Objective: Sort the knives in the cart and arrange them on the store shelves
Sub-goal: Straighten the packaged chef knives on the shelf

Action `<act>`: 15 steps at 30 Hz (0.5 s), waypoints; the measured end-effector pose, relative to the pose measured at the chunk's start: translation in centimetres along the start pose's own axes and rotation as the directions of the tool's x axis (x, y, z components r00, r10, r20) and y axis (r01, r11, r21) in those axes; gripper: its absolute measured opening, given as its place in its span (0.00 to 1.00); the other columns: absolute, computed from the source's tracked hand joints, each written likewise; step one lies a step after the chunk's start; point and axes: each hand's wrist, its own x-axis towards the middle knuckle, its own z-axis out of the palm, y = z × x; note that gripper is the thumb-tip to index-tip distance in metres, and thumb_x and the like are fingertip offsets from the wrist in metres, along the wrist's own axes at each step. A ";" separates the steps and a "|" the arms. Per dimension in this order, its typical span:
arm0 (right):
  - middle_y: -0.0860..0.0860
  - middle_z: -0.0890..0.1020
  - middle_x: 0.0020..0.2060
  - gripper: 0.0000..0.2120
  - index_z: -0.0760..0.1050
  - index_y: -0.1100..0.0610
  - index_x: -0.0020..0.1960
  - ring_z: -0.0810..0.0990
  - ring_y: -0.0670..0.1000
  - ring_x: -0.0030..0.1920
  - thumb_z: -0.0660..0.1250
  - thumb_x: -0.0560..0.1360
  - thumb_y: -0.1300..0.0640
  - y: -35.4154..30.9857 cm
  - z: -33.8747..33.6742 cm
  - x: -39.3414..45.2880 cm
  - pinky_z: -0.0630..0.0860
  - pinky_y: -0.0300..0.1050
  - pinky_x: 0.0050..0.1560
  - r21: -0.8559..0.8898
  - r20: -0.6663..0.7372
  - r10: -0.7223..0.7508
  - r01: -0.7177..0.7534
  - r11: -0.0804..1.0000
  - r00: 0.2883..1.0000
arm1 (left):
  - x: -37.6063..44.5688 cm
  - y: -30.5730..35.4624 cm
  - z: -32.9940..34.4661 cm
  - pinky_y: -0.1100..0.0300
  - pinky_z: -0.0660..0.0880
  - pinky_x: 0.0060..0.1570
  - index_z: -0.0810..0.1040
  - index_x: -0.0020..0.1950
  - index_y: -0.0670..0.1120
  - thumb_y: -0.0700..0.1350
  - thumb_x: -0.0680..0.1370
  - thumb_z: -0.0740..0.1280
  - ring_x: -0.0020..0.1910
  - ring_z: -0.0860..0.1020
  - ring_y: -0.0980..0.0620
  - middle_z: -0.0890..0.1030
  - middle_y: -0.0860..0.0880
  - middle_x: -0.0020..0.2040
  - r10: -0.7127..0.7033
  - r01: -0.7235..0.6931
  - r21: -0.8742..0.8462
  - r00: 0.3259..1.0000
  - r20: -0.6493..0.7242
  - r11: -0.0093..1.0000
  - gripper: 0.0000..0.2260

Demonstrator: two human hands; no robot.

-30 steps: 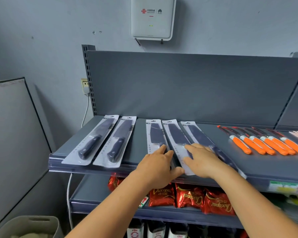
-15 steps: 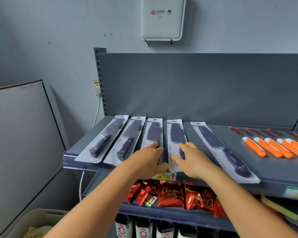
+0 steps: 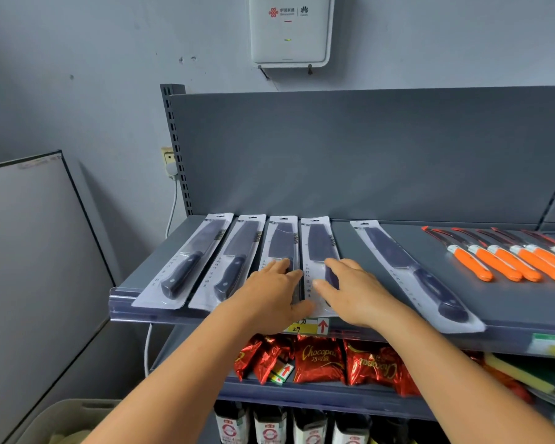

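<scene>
Several packaged dark-handled knives lie side by side on the grey top shelf. My left hand rests flat on the third pack. My right hand rests flat on the fourth pack, fingers straight. Two more packs lie to the left. A longer knife pack lies apart to the right, angled. Several orange-handled knives lie in a row at the far right.
Red snack bags fill the shelf below, with bottles under them. A white router box hangs on the wall above. A grey panel stands to the left, and a beige bin sits at the bottom left.
Both hands slid the third and fourth packs leftwards and straightened them beside the first two. A gap opened between them and the long pack on the right.
</scene>
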 end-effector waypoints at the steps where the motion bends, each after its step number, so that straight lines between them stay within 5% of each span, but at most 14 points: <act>1: 0.47 0.56 0.76 0.29 0.51 0.49 0.77 0.60 0.57 0.73 0.52 0.80 0.41 0.4 -0.4 0.0 0.63 0.55 0.70 0.009 -0.027 0.012 -0.012 1.000 1.000 | -0.1 0.2 0.0 0.49 0.52 0.75 0.54 0.78 0.48 0.60 0.79 0.58 0.77 0.48 0.48 0.50 0.48 0.79 0.015 -0.015 0.021 1.000 -0.010 1.000 0.31; 5: 0.52 0.58 0.74 0.24 0.53 0.49 0.76 0.60 0.61 0.70 0.51 0.80 0.50 4.0 -3.0 0.5 0.59 0.55 0.69 -0.181 -0.181 0.218 -0.251 0.951 0.959 | -0.1 1.8 -0.4 0.50 0.53 0.73 0.58 0.76 0.49 0.61 0.79 0.57 0.76 0.53 0.49 0.57 0.49 0.77 0.110 -0.110 0.025 0.994 -0.014 0.994 0.30; 8: 0.55 0.61 0.72 0.23 0.58 0.50 0.73 0.63 0.62 0.69 0.54 0.78 0.55 6.8 -4.5 0.7 0.62 0.54 0.66 -0.235 -0.104 0.417 -0.430 0.872 0.903 | 0.1 3.0 -0.4 0.52 0.59 0.69 0.63 0.74 0.46 0.59 0.79 0.59 0.71 0.63 0.48 0.64 0.48 0.73 0.141 -0.141 0.020 0.990 0.002 0.990 0.27; 15: 0.54 0.73 0.61 0.16 0.69 0.54 0.63 0.74 0.57 0.57 0.58 0.76 0.54 7.1 -5.2 0.6 0.71 0.44 0.52 -0.164 0.016 0.268 -0.261 0.951 0.963 | 0.6 3.3 -0.1 0.52 0.61 0.69 0.59 0.76 0.47 0.58 0.79 0.59 0.69 0.67 0.47 0.64 0.49 0.74 0.124 -0.124 0.001 0.992 0.037 0.992 0.29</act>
